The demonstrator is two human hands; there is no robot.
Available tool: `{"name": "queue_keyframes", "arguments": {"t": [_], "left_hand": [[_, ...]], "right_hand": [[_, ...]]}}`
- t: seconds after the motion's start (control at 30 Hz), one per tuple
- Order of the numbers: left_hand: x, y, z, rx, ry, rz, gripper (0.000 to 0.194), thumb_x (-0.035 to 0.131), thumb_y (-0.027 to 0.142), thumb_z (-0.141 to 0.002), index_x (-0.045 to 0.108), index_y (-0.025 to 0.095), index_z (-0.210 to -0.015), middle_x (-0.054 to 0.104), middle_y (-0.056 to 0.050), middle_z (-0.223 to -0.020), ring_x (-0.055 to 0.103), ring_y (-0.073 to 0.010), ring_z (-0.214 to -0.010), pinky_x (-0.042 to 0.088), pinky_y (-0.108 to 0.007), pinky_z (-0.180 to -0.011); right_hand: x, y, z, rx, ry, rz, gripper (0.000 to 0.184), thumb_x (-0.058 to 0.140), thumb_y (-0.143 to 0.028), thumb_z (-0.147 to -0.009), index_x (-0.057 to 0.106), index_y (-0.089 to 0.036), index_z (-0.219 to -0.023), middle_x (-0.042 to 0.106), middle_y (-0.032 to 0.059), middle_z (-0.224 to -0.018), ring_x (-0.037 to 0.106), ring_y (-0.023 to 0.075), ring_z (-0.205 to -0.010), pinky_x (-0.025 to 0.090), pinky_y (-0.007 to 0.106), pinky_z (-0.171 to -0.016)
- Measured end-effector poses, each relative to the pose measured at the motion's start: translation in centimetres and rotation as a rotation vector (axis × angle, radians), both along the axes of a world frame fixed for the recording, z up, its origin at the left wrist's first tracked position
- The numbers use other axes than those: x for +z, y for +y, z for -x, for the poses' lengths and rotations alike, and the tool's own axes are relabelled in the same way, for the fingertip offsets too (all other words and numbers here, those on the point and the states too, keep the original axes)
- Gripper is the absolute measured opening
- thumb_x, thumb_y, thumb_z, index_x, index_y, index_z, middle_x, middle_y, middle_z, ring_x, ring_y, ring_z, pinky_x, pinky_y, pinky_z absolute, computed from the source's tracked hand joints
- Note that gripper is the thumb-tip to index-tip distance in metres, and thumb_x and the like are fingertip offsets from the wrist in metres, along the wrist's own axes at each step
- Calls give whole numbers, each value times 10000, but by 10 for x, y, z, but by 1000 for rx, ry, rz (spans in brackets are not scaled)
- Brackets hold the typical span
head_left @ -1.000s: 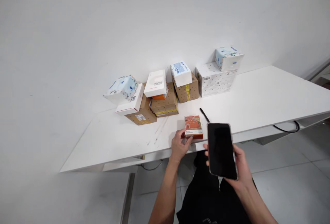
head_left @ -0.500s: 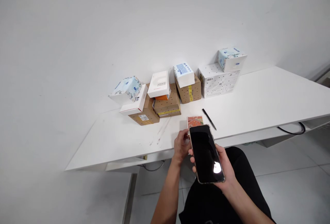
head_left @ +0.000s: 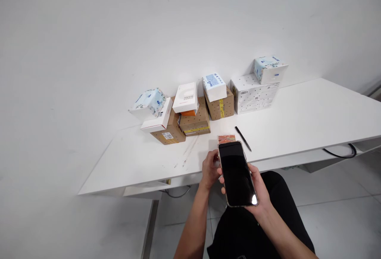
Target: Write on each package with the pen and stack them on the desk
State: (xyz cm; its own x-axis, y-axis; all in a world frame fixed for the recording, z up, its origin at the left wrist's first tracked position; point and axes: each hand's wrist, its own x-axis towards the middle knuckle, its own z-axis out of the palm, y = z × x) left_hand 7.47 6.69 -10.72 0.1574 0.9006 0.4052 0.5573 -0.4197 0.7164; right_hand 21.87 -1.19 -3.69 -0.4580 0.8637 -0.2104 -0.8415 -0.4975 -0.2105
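Note:
A smartphone with a dark screen and a clear case lies in my right hand, which is closed around it, fingertips showing along its left edge. A bright reflection sits at the screen's lower right corner. My left hand is at the table's front edge, against the phone's upper left side, with curled fingers. Its fingertips go behind the phone, so what they hold is hidden. Beyond the phone, the top of a red patterned card or flat box shows on the table. A black pen lies to its right.
Along the wall on the white table stand brown cardboard boxes and a white dotted box. Tissue packs and white flat boxes, one a power bank box, rest on them. A black cable hangs under the right edge.
The phone has risen slightly and now covers more of the red card. The reflection on its screen has shifted toward the lower right corner. The whole view has shifted a little.

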Motion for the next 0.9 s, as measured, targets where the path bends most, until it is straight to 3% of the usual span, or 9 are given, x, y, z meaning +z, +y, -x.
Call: {"name": "queue_keyframes", "arguments": {"t": [0.47, 0.67, 0.9], "left_hand": [[-7, 0, 0, 40, -49, 63, 260, 513, 208, -802, 552, 271, -1051, 656, -20, -866, 630, -179, -781, 510, -294, -631], [-12, 2, 2, 11, -47, 50, 303, 542, 248, -773, 536, 258, -1076, 654, -19, -878, 636, -182, -777, 522, -305, -647], [-5, 0, -1, 4, -37, 8, 286, 531, 250, -803, 515, 262, -1088, 651, -27, -919, 635, -183, -791, 532, -330, -704]], "right_hand": [[-7, 1, 2, 22, 65, -7, 499, 405, -490, -878, 595, -138, -1176, 685, 153, -1063, 659, 269, -921, 508, 469, -800], [-10, 0, -1, 16, 56, -12, 494, 388, -489, -889, 600, -144, -1172, 682, 149, -1073, 659, 268, -928, 505, 471, -806], [-10, -1, -3, 6, 58, -14, 508, 403, -501, -877, 598, -142, -1179, 680, 154, -1081, 653, 278, -944, 501, 481, -812]]}}
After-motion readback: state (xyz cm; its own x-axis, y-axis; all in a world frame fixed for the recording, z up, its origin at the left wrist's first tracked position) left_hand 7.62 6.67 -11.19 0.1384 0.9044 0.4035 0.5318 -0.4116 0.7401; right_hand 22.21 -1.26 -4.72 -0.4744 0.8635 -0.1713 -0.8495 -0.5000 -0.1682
